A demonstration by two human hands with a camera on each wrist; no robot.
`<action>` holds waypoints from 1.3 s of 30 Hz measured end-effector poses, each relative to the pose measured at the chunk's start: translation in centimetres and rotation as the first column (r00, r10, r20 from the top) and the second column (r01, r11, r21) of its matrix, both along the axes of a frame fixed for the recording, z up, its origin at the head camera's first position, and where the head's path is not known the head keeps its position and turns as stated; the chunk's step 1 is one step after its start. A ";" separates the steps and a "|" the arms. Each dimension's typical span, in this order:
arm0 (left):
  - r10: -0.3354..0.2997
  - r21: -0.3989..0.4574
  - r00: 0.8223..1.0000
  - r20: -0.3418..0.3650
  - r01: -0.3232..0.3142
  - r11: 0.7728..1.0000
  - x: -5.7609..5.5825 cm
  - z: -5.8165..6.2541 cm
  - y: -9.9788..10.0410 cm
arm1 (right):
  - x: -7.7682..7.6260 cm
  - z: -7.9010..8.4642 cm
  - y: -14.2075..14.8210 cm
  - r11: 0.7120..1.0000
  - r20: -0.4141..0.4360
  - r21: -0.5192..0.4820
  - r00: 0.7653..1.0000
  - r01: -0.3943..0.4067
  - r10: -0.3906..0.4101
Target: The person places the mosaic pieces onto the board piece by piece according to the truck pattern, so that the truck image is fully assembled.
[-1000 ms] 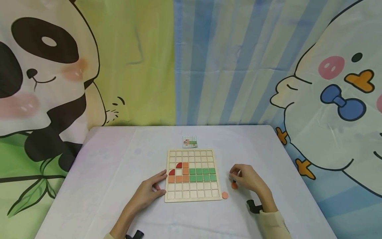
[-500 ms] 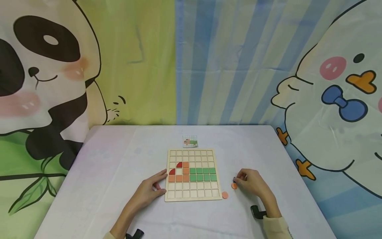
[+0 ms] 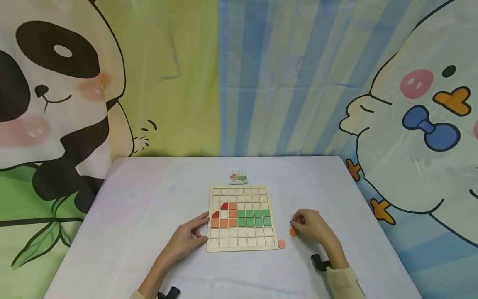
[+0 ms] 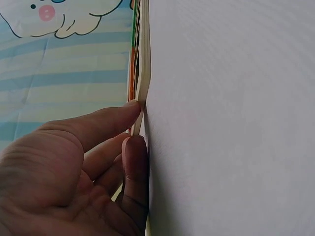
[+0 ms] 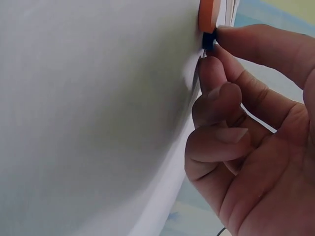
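Observation:
A square wooden grid board (image 3: 242,250) lies on the table with red, orange and green pieces in several of its cells. My left hand (image 3: 183,242) rests against the board's left side, with the thumb (image 4: 98,125) and fingertips touching its edge. Right of the board, my right hand (image 3: 313,227) pinches a small dark blue piece (image 5: 209,41) between thumb and index finger. Just at those fingertips is an orange piece (image 3: 293,232), partly covered in the head view. A round light-orange piece (image 3: 281,243) lies beside the board's lower right corner.
Behind the board lies a small printed card (image 3: 238,177) with a coloured grid picture. A white cloth covers the table (image 3: 168,187), and a cartoon curtain (image 3: 280,79) hangs beyond its far edge.
My right hand shifts slightly right, then a little back left. The dark piece seen beside the orange piece is now pinched in its fingertips. My left hand and the board stay put.

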State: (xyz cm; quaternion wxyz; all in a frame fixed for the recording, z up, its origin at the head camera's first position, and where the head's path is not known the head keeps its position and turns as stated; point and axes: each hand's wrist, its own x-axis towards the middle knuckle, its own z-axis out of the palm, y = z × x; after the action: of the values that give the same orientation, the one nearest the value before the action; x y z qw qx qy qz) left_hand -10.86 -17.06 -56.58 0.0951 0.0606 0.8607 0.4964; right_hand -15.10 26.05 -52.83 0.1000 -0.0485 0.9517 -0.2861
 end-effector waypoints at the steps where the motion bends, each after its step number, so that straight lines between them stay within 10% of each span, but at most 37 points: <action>1: 0.001 -0.002 1.000 0.002 -0.001 1.000 0.0 0.0 0.0 | -0.1 0.0 -0.1 1.000 -0.004 -0.004 1.000 -0.009 0.009; 39: 0.017 -0.025 1.000 -0.011 -0.017 1.000 -0.1 0.0 0.0 | 0.5 0.1 0.2 1.000 0.002 0.015 1.000 0.012 -0.012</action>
State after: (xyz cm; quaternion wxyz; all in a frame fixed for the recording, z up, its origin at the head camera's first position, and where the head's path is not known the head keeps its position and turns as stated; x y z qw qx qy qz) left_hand -10.95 -17.01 -56.59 0.0871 0.0548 0.8677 0.4862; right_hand -14.56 26.28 -52.69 0.0997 -0.0416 0.9539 -0.2798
